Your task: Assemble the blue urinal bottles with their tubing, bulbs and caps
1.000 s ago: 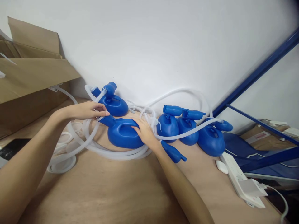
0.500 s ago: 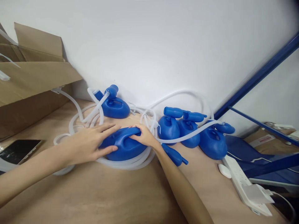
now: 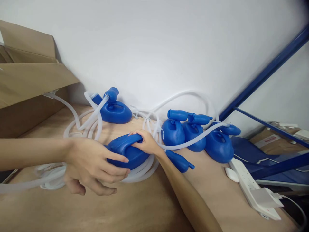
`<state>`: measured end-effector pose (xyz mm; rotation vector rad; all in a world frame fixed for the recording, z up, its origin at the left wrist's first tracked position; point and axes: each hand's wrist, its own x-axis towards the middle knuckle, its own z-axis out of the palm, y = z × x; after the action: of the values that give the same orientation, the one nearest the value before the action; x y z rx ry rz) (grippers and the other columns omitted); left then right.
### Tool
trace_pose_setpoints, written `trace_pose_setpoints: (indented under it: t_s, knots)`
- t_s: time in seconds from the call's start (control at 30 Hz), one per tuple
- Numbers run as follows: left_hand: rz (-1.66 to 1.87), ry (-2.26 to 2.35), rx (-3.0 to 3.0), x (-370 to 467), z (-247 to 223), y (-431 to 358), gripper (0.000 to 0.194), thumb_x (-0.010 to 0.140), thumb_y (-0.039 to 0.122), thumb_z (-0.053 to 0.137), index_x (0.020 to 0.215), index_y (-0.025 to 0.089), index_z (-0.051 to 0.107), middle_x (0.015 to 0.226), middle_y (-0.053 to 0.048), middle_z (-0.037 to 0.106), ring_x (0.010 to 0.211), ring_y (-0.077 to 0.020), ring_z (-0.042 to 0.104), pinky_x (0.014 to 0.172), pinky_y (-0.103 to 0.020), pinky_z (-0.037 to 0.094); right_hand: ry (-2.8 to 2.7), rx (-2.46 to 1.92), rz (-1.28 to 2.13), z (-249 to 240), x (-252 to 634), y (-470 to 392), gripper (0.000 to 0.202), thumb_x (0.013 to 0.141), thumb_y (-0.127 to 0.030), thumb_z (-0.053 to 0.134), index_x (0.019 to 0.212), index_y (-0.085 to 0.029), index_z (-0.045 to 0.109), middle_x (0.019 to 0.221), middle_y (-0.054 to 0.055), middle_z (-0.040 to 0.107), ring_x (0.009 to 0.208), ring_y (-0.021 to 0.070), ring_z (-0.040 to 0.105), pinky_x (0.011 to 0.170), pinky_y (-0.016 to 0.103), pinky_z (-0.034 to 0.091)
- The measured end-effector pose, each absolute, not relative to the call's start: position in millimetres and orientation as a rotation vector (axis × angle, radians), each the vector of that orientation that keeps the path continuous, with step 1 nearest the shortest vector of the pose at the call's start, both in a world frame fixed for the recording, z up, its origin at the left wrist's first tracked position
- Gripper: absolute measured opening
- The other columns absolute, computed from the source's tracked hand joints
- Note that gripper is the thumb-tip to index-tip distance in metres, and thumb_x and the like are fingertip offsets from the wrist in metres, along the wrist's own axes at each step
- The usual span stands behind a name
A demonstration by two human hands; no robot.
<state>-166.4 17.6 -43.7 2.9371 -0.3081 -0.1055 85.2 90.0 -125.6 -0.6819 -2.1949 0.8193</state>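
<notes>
A blue bottle (image 3: pixel 135 156) lies at the middle of the wooden table, over coils of clear tube (image 3: pixel 142 174). My right hand (image 3: pixel 146 141) is closed round the handle at its top. In front of the bottle's left end is my left hand (image 3: pixel 96 166), its fingers spread and curved, holding nothing. Behind stands another blue bottle (image 3: pixel 117 112) with a tube joined to its blue spout piece (image 3: pixel 111 94). More blue bottles (image 3: pixel 173 132) stand to the right, and a loose blue spout piece (image 3: pixel 179 161) lies beside my right forearm.
An open cardboard box (image 3: pixel 31 77) stands at the left. On the right are a white power strip (image 3: pixel 248 183) with a plugged-in adapter, a small white case (image 3: pixel 232 175) and a blue metal frame (image 3: pixel 267 74). A white wall (image 3: pixel 149 48) rises behind.
My left hand has come off the bottle, turned palm down and moved lower towards the front. My right hand keeps its hold on the handle. The view has shifted slightly.
</notes>
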Motion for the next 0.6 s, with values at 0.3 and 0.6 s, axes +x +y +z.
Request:
trace_pose_setpoints:
  t_s: [0.3, 0.6]
  knots:
    - [0.265, -0.316, 3.235, -167.5, -58.3, 12.6, 0.064, 0.090, 0.048, 0.052, 0.138, 0.011, 0.070, 0.142, -0.020, 0.068, 0.146, -0.0359, 0.055, 0.129, -0.048, 0.039, -2.213, -0.723, 0.752, -125.0, 83.9, 87.8, 0.020, 0.085, -0.023, 0.074, 0.104, -0.023, 0.070, 0.112, 0.006, 0.077, 0.109, 0.0250, 0.072, 0.102, 0.040, 0.052]
    - [0.836, 0.716, 2.714, -163.6, -64.2, -3.4, 0.043, 0.099, 0.048, 0.051, 0.124, 0.018, 0.068, 0.124, -0.013, 0.075, 0.112, -0.0301, 0.071, 0.098, -0.042, 0.055, -2.203, -0.747, 0.746, -123.2, 82.0, 89.2, 0.015, 0.083, -0.025, 0.073, 0.097, -0.022, 0.071, 0.105, 0.005, 0.077, 0.103, 0.0251, 0.072, 0.098, 0.039, 0.052]
